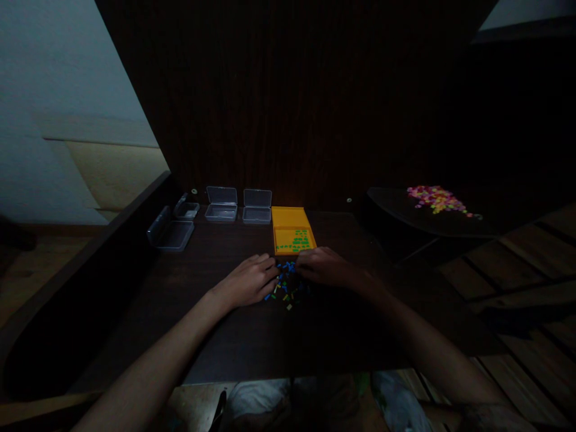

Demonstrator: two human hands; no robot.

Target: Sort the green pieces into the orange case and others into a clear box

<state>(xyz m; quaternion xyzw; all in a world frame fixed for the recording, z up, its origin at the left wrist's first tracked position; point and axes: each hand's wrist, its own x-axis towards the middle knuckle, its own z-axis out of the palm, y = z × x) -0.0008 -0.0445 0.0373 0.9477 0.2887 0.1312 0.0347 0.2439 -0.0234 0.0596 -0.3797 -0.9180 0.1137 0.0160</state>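
Both hands are down on the dark table, working over a small heap of coloured pieces that lies just in front of the person. The left hand rests palm down at the left edge of the heap with its fingers curled in towards the pieces; the right hand meets it from the other side, fingers bent over the top of the heap. In this dim light I cannot tell whether either hand has a piece pinched between its fingertips or is only touching the pile; the fingers are close together, not spread.

Just beyond the heap, touching distance from the knuckles, sits an open yellow box with a patch of green pieces lying in its near half. The loose heap shows blue, green, yellow and a few paler bits, so to my eye the step in hand is picking through the mix, with greens going into the yellow box. If so, the next move calls for a fine pinch on one small piece and a short lift forward over the box's near wall, without scattering the rest.

Further left along the table's back edge stand several clear plastic boxes with lids up. Off to the right, well apart, a second pile of pink and yellow pieces lies on a dark round surface
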